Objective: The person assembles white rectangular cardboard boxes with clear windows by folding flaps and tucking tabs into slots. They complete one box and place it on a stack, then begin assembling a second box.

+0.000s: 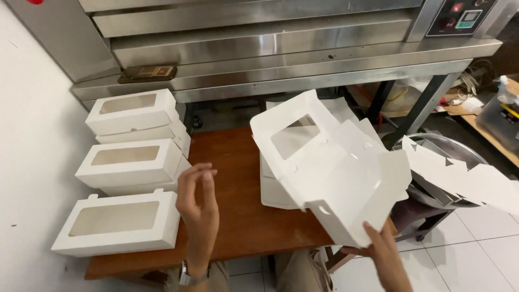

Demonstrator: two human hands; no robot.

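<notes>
My right hand (385,253) grips the lower edge of a half-folded white cardboard box (335,167) with a clear window in its lid, held up over the right end of a brown wooden table (232,162). My left hand (199,208) hovers above the table's middle, fingers loosely curled and apart, holding nothing; a watch is on that wrist. Under the raised box lies a stack of flat white box blanks (273,189).
Finished white window boxes (121,221) sit in stacks along the table's left side. A steel oven (259,38) stands behind. More flat blanks (465,176) rest on a metal bowl at right. Tiled floor is below.
</notes>
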